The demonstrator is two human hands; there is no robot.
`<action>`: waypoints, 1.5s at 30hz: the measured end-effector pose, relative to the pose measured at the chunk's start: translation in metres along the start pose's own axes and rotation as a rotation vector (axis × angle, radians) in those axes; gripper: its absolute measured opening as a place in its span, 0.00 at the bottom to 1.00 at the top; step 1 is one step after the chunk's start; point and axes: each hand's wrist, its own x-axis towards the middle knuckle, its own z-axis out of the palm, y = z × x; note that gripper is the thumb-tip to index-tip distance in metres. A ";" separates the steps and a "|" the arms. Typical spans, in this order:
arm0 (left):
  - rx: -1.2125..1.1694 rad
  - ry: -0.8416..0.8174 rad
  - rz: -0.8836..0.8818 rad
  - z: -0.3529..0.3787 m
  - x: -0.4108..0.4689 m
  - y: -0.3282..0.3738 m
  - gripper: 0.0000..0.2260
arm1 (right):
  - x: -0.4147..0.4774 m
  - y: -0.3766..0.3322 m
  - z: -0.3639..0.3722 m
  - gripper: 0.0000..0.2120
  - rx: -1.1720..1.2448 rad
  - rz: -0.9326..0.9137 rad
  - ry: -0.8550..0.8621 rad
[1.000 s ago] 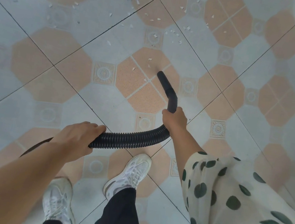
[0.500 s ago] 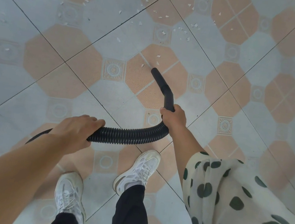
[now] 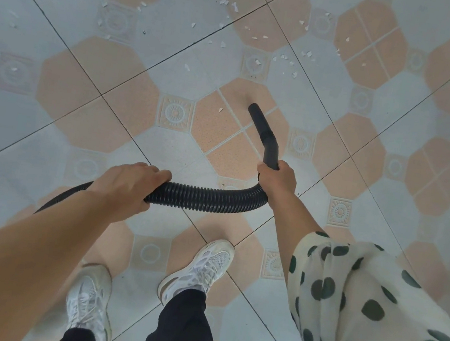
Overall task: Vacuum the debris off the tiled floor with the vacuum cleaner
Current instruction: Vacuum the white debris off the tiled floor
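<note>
The vacuum cleaner's black nozzle [image 3: 265, 134] slants down to the tiled floor [image 3: 51, 122], its mouth on or just above a peach tile; which of the two I cannot tell. The cleaner's body is out of view. The right hand [image 3: 277, 177] grips the nozzle's near end, where the rigid tube meets the ribbed hose [image 3: 205, 199], with its fingers curled round the tube. Further back from the nozzle along the hose, the left hand [image 3: 129, 185] holds the ribbed part from above, its fingers [image 3: 157, 172] close together and wrapped over it.

One white chip [image 3: 220, 109] lies just beside the nozzle's mouth, to its left. The main scatter of debris [image 3: 285, 59] lies beyond the mouth, spread across the far tiles, with a few stray bits well off to the left.

Behind the nozzle stand two white shoes [image 3: 198, 267], and a spotted sleeve [image 3: 372, 306] covers the right arm.

By my reading, the sweep is under way and most of the litter remains. The next move calls for sliding the mouth left onto the lone chip, then forward into the scatter, kept low to the floor, while the left hand feeds out hose.
</note>
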 end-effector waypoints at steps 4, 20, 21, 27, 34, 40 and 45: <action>-0.022 -0.026 -0.001 0.001 0.001 0.006 0.13 | 0.001 -0.003 -0.009 0.09 -0.064 -0.064 -0.063; -0.074 -0.022 -0.108 -0.002 -0.031 -0.035 0.10 | -0.017 -0.055 0.033 0.13 -0.179 -0.237 -0.210; -0.077 -0.010 -0.118 -0.004 -0.032 -0.040 0.10 | -0.015 -0.062 0.038 0.13 -0.180 -0.245 -0.204; -0.132 0.088 -0.202 -0.009 -0.034 -0.072 0.12 | -0.008 -0.107 0.070 0.13 -0.191 -0.277 -0.192; -0.196 0.270 -0.212 -0.018 -0.025 -0.061 0.15 | 0.004 -0.105 0.057 0.16 -0.146 -0.175 -0.139; -0.161 0.285 -0.067 -0.040 0.020 -0.022 0.14 | 0.040 -0.083 -0.005 0.16 -0.107 -0.067 -0.081; -0.150 0.259 -0.049 -0.055 0.061 0.013 0.14 | 0.073 -0.080 -0.044 0.11 -0.125 -0.074 -0.079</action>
